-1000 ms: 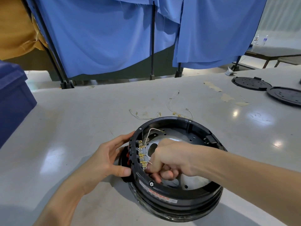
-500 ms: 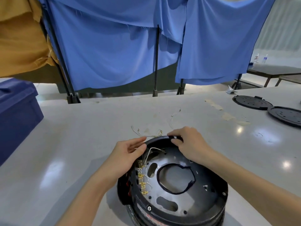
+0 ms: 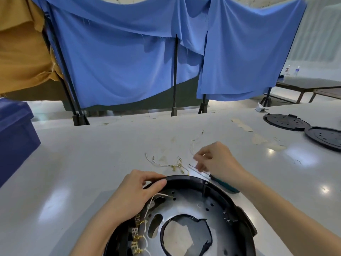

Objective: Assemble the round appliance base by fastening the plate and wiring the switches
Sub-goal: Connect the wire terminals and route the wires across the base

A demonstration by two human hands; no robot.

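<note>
1. At lower centre-left, my left hand (image 3: 136, 193) grips the far rim of the round base (image 3: 186, 179), thumb on top and fingers curled over the edge.
2. The round base fills the bottom centre of the frame, sitting on the table (image 3: 92, 163). I judge its black plastic ring stiff and fairly weighty, so the rim is the place to hold. The shiny metal plate (image 3: 186, 209) inside looks slick and thin-edged round its cut-out.
3. Brass switch terminals (image 3: 135, 235) line the inner left wall, and a white wire (image 3: 158, 194) arcs above them. They look small and easily bent, so I would pinch at the connector, not along the wire.
4. Loose wires (image 3: 166, 164) lie on the table just beyond the rim, limp and light.
5. Right of them a screwdriver (image 3: 225, 184) lies beside the rim, and its green handle is the part to grasp.
6. My right hand (image 3: 215, 159) is over its shaft, fingers curled down and blurred. I cannot tell whether they hold anything.
</note>
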